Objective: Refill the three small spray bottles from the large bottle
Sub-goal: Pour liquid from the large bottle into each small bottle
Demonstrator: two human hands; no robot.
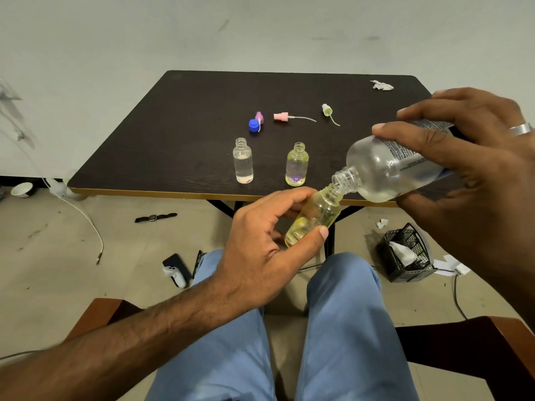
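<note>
Seen from the head camera, a seated person pours over their lap, just in front of a dark table. The right hand wraps around the large bottle, tipped neck-down to the left, its mouth touching the open neck of a yellow bottle. The left hand grips that small bottle, tilted, between thumb and curled fingers. A little clear liquid pools in the large bottle's lower shoulder.

On the table near its front edge stand two uncapped small bottles, well apart from both hands: a clear bottle at left and a second yellow bottle beside it. Behind them lie a blue cap touching a purple sprayer, a pink sprayer and a white sprayer.
</note>
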